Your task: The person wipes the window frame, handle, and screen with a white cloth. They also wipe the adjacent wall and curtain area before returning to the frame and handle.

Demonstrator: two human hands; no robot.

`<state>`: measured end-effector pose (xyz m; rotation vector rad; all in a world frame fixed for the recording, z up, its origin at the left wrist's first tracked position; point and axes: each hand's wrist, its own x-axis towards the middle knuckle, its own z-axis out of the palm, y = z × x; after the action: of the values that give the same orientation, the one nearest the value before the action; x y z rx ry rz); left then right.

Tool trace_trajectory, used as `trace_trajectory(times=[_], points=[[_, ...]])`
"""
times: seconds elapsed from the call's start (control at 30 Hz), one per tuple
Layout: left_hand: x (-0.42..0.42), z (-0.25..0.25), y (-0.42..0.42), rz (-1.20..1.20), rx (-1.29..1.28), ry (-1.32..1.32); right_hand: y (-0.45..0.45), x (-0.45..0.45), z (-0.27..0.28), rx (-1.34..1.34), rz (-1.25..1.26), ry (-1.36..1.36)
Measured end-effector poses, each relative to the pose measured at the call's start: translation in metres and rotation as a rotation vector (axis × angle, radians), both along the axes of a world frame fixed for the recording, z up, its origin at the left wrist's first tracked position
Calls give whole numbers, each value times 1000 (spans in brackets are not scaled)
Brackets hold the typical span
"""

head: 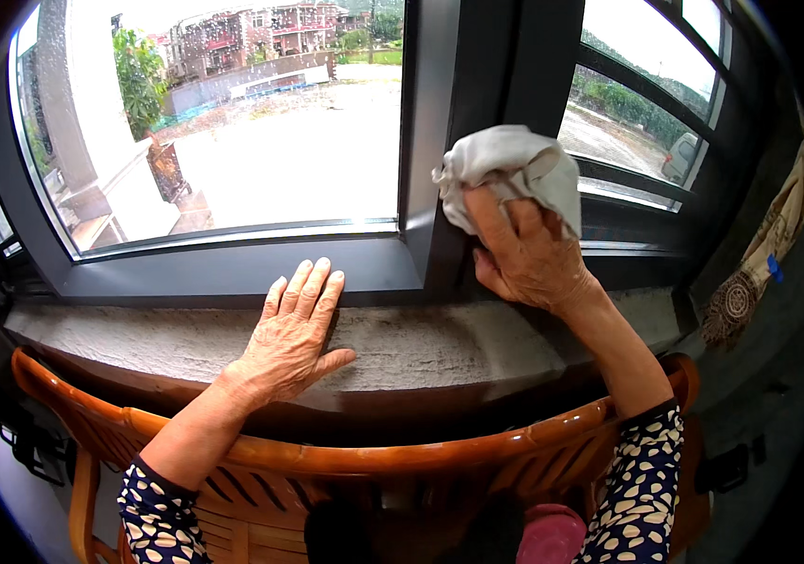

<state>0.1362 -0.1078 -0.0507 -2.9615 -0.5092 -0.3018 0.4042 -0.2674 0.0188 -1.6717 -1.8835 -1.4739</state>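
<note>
A crumpled white cloth is gripped in my right hand, up against the dark upright of the window frame. Folds of the cloth hide some of my right fingertips. My left hand is laid flat with fingers extended, its fingertips on the bottom rail of the grey metal window frame. Under its palm runs the rough concrete sill. Water drops dot the glass pane above my left hand.
A wooden slatted bench curves in front of the sill. On its right side lies a pink plastic item. Barred window panels stand at the right, near a hanging beige curtain with a fringed tieback.
</note>
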Motion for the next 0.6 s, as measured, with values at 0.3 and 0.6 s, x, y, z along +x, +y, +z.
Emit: trace_trajectory(times=[0.3,0.6], points=[[-1,0,2,-7,15,-6,-15,-5,-10,-238,226,-54],[-3,6,0,-19,7,15,23,-9,20,126,221,-116]])
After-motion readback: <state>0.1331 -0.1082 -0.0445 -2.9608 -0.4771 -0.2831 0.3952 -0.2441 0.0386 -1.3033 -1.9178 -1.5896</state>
